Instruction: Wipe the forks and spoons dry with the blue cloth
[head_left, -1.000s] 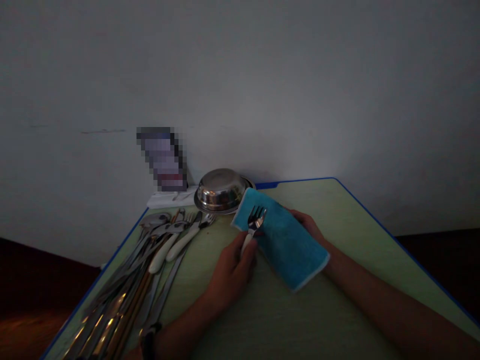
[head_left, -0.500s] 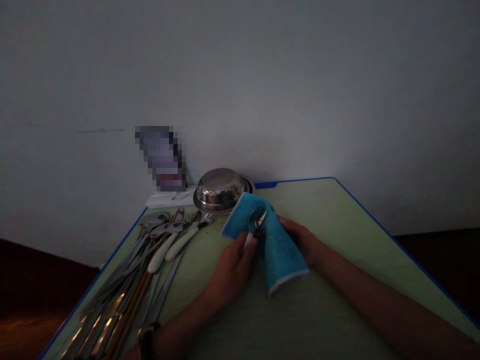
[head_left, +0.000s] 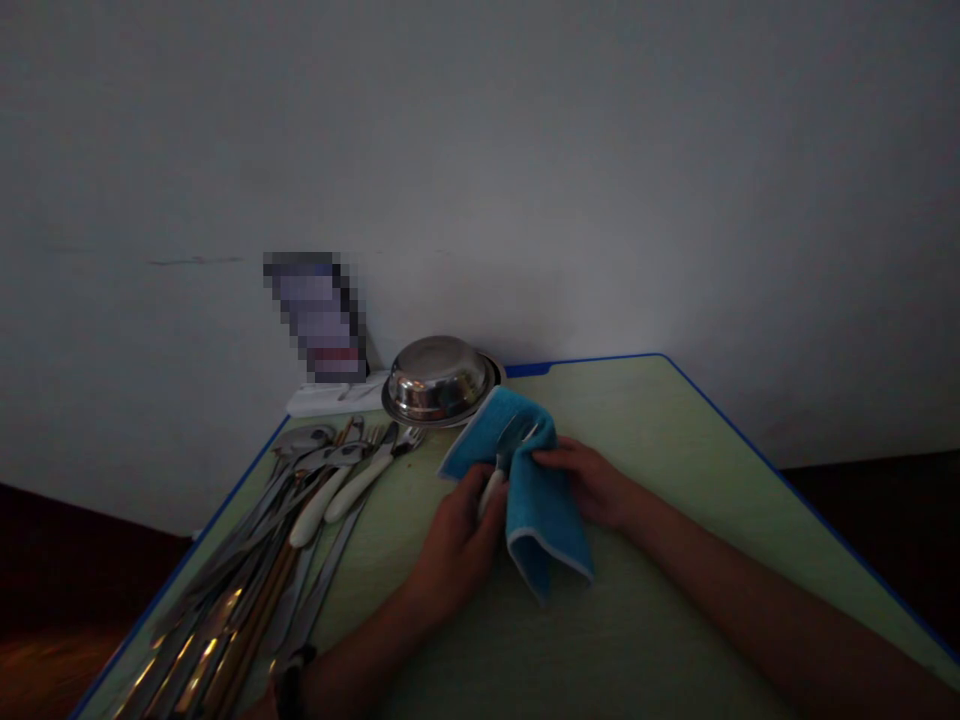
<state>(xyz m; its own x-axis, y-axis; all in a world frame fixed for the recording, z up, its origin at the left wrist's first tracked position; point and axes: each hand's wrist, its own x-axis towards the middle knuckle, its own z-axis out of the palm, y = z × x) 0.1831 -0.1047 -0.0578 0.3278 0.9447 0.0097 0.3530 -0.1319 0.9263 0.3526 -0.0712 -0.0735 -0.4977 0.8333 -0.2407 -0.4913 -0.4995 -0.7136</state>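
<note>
My left hand [head_left: 456, 540] is closed round the white handle of a small fork [head_left: 501, 468], whose metal tines point up and away from me. A blue cloth [head_left: 529, 490] with a pale edge is folded partly round the fork's head. My right hand [head_left: 589, 480] grips the cloth from the right and presses it against the fork. Both hands rest low over the pale green table [head_left: 675, 480].
Several spoons, forks and knives [head_left: 285, 540] lie in a row along the table's left side. An upturned steel bowl [head_left: 439, 380] sits at the far edge, by a white folded cloth [head_left: 326, 400] and a blurred-out object against the wall. The table has a blue rim.
The blue cloth lay flat under the fork; my right hand has folded it up and leftward round the fork's head. The left hand has kept hold of the handle.
</note>
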